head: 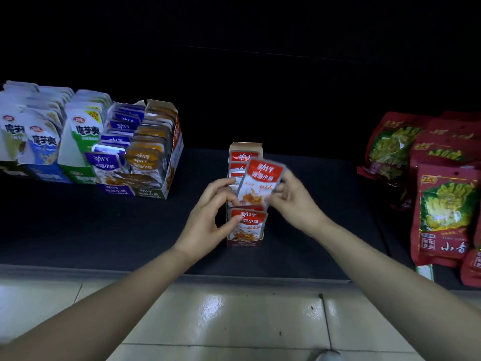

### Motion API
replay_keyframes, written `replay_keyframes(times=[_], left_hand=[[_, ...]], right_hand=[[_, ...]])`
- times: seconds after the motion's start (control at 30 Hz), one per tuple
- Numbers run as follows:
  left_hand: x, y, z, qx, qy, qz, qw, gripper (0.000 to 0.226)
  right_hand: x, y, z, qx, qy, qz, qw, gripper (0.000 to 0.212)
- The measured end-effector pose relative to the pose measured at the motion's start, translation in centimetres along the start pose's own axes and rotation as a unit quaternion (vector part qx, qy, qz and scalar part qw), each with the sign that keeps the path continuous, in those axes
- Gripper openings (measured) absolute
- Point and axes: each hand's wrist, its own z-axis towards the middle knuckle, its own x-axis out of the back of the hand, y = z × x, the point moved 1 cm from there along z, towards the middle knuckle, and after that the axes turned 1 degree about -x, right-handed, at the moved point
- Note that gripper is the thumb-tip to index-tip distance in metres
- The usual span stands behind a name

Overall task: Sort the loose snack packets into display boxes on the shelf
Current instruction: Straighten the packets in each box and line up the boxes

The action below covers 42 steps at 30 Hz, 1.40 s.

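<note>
Red-topped fish snack packet (260,183) is up in my right grip (294,201) at the moment. My fingers are pinched on its right edge, and it's tilted a bit, hanging just over the middle of the narrow cardboard display box (246,146). It's a little blurry, but the print faces me. That box sits mid-shelf (104,230), long side running away from me, with more of the same red packets lined up inside. My left grip (208,217) is curled against the box's left side, with fingertips on the packets near the middle and thumb pressed on the front packet (248,227), so it's clamped on the box and its front stack.

Off to the left, well apart, there's a bigger open carton (174,147) with purple and orange packets of the same fish snack in two rows, and beside it are stacks of white, blue and green konjac packets (41,136). Over on the right are dark red bags (445,212) with yellow-green stuff showing through their windows. Glossy pale floor tiles (234,321) are below the shelf edge.
</note>
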Motion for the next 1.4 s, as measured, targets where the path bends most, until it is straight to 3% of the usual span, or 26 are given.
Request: replay_keyframes(times=[0.13,0.23,0.37,0.43,0.53,0.63,0.7,0.8,0.87,1.0,1.1,1.2,1.27,1.33,1.4], left_hand=[[0.1,0.0,0.0,-0.007,0.002,-0.002,1.0,0.017],[0.1,-0.2,-0.1,-0.003,-0.003,0.004,1.0,0.017],[-0.2,-0.2,-0.3,-0.006,-0.025,-0.016,1.0,0.016],[-0.4,-0.2,-0.4,0.012,-0.038,-0.028,0.999,0.022],[-0.5,-0.2,-0.6,0.036,-0.054,-0.015,0.998,0.027],[-0.5,-0.2,-0.7,0.003,-0.061,0.021,0.998,0.033],[-0.4,-0.3,-0.8,-0.026,-0.065,0.035,0.997,0.036],[-0.2,-0.5,-0.8,-0.037,-0.059,0.055,0.996,0.033],[-0.1,-0.6,-0.8,-0.04,-0.056,0.058,0.996,0.033],[-0.1,-0.9,-0.8,-0.042,-0.054,0.043,0.997,0.034],[-0.1,-1.0,-0.7,-0.05,-0.044,0.049,0.997,0.033],[-0.1,-1.0,-0.7,-0.076,-0.026,0.09,0.993,0.032],[0.0,-1.1,-0.6,-0.07,-0.015,0.123,0.99,0.031],[0.1,-1.3,-0.5,-0.055,-0.011,0.137,0.989,0.031],[0.0,-1.2,-0.4,-0.049,-0.016,0.139,0.989,0.031]], right_hand=[[-0.9,0.6,-0.7,-0.036,-0.113,0.0,0.993,0.026],[-0.1,0.0,-0.7,-0.041,-0.096,-0.016,0.994,0.019],[-0.2,-0.1,-1.1,0.059,-0.073,-0.163,0.982,0.022],[-0.1,0.2,-1.2,0.063,-0.066,-0.167,0.982,0.026],[0.8,0.1,-0.6,0.107,-0.014,-0.205,0.973,0.017],[1.1,-0.3,1.1,0.153,0.03,-0.294,0.943,0.023],[0.5,-0.6,2.1,0.145,-0.017,-0.382,0.913,0.037],[-0.4,-0.8,2.7,0.112,-0.102,-0.525,0.838,0.052],[-0.6,-0.6,2.8,0.119,-0.111,-0.545,0.822,0.056],[-0.6,-0.4,3.4,0.119,-0.097,-0.539,0.828,0.056],[-0.2,-0.3,3.7,0.166,-0.059,-0.487,0.855,0.031],[0.9,-0.4,3.3,0.165,-0.002,-0.344,0.925,0.004],[1.3,-0.8,2.9,0.13,-0.005,-0.249,0.96,0.006],[1.0,-0.8,2.7,0.107,-0.063,-0.264,0.957,0.012],[0.6,-0.4,3.1,0.131,-0.076,-0.359,0.921,0.016]])
